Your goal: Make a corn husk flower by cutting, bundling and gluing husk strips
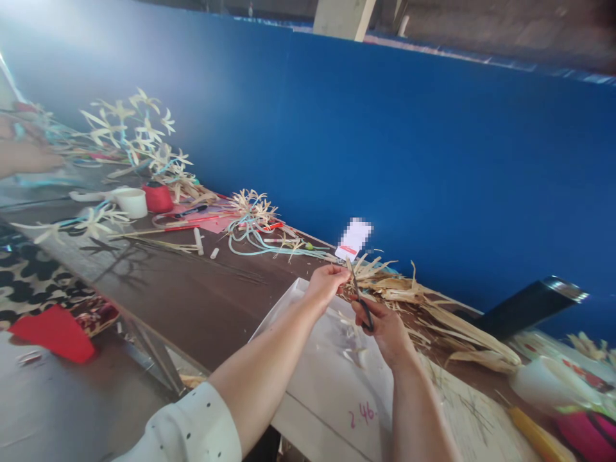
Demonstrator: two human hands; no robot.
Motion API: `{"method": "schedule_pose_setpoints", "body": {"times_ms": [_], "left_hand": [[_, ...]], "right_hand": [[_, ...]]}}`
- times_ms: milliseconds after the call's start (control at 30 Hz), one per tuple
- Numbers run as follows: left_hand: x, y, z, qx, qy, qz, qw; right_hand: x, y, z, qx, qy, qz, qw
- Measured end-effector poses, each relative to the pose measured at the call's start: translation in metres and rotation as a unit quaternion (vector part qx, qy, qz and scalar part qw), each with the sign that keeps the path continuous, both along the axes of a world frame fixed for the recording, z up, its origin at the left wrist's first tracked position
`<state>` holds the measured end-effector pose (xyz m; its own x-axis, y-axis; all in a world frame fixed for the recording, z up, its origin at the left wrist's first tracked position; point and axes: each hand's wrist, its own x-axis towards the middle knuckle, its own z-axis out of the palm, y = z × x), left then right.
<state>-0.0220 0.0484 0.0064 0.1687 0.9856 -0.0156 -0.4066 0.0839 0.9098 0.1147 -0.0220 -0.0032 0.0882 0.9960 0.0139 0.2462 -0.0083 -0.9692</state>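
My left hand [328, 282] is closed in a pinch on a thin strip of dried husk [347, 264] over a white tray [308, 385]. My right hand [382, 324] is wrapped round black-handled scissors [362, 303], whose blades point up at the strip beside my left fingers. Small husk clippings lie in the tray under both hands. A heap of dried husks [433, 308] lies just behind the hands along the blue wall.
A long brown table [192, 295] runs left along a blue wall [385, 147]. On it stand husk flowers [139, 135], a red spool [158, 196], a white tape roll [131, 202], light blue cords [250, 240] and a black cylinder [529, 308]. Another person's arm [24, 157] shows at far left.
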Motion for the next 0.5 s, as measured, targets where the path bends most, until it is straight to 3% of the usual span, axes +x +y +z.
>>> {"method": "schedule_pose_setpoints", "body": {"times_ms": [500], "left_hand": [[-0.0017, -0.0003, 0.0011, -0.01, -0.017, -0.015, 1.0]], "right_hand": [[0.0033, -0.0005, 0.0027, 0.011, -0.054, -0.016, 0.998]]}}
